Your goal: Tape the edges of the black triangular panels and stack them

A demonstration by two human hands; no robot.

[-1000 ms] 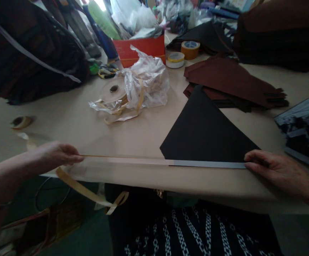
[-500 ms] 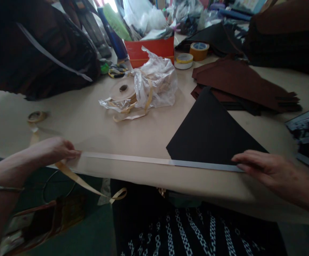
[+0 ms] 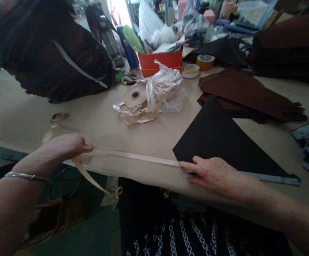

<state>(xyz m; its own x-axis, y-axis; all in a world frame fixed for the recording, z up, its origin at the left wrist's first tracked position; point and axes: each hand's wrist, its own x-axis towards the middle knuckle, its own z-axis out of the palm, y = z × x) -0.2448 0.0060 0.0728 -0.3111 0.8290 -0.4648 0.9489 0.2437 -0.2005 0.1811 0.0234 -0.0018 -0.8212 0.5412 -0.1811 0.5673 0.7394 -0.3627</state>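
Note:
My left hand (image 3: pixel 65 146) is closed in a pinch on a long pale tape strip (image 3: pixel 135 156) stretched rightward along the table's near edge. The strip runs along the lower edge of a black triangular sheet (image 3: pixel 218 138). My right hand (image 3: pixel 213 174) lies on the strip at the sheet's left corner, fingers pressed flat on it. A loose yellowish backing ribbon (image 3: pixel 90 177) hangs from the left hand below the table edge.
A tape roll in crumpled clear plastic (image 3: pixel 154 94) sits mid-table. Brown triangular sheets (image 3: pixel 245 92) are stacked at right, two tape rolls (image 3: pixel 198 65) and a red box (image 3: pixel 161 60) behind. A dark bag (image 3: pixel 50 53) lies at left, a small roll (image 3: pixel 59 116) near it.
My right hand slid left along the strip from the sheet's right end to its left corner. The left hand stayed pinched on the strip's end; the camera tilted up slightly.

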